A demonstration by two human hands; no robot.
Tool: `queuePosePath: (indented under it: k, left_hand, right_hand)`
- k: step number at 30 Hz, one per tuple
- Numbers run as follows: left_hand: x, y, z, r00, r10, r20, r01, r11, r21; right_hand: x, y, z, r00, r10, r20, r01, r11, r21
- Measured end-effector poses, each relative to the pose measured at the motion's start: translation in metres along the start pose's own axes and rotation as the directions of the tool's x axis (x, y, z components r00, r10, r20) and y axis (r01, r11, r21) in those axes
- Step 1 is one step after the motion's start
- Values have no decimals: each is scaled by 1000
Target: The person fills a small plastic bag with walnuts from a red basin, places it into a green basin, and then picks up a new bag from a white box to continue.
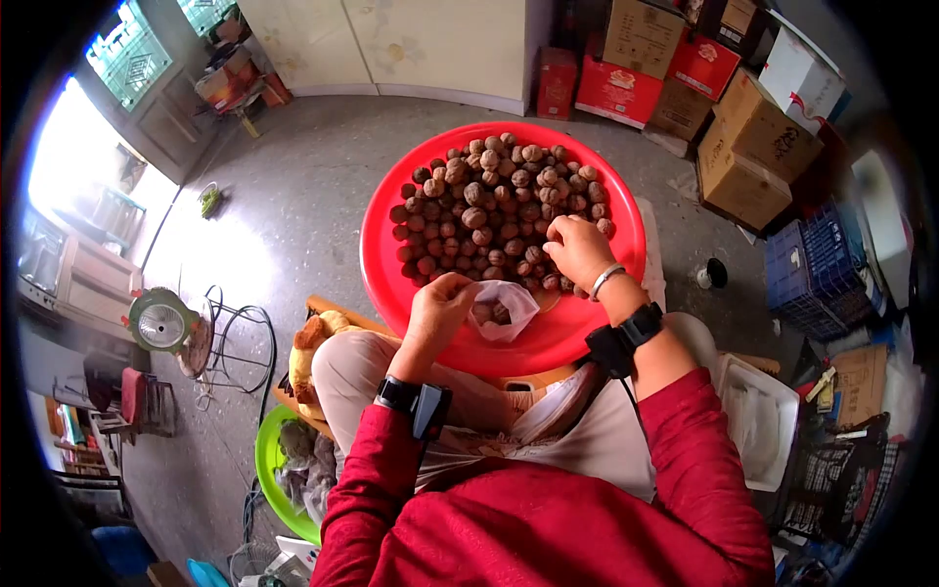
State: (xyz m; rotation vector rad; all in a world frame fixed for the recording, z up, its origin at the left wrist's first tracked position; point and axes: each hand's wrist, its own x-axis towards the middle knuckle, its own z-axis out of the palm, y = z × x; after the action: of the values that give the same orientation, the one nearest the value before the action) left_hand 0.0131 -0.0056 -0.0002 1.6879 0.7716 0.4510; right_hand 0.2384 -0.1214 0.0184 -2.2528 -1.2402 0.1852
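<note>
Red basin ahead of lap, walnuts heaped in it. Right hand at heap's near right side, fingers curled; cannot tell whether clamped on walnut. Left hand: fingertips pinched together on rim of bag. Best keep mouth spread, lip low. Around: boxes far right, blue crate nearer, green basin left. Cord below right wrist could snag.

Cartons stand stacked; a blue crate sits nearby.
</note>
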Motion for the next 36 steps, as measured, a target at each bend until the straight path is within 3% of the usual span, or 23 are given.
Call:
queuePosePath:
  k: [8, 25, 28, 30, 35, 36]
  left_hand:
    - [3, -12, 1, 999, 47, 21, -46, 998, -35]
    - [2, -11, 1, 998, 40, 44, -41, 999, 11]
    - [-1, -3, 0, 998, 36, 44, -36, 999, 0]
    - [-1, -2, 0, 998, 41, 55, -40, 999, -17]
    - [1, -7, -1, 998, 50, 40, -49, 998, -33]
    - [1, -6, -1, 999, 32, 41, -32, 999, 0]
  right_hand:
    - [9, 2, 23, 968, 44, 247, 4, 982, -190]
    - [19, 6, 47, 955, 60, 291, 40, 944, -326]
    - [20, 7, 47, 970, 4, 241, 70, 952, -297]
    - [21, 3, 46, 990, 54, 134, -26, 980, -199]
    - [19, -10, 27, 980, 81, 181, -81, 997, -7]
    - [15, -15, 21, 986, 38, 164, -57, 992, 112]
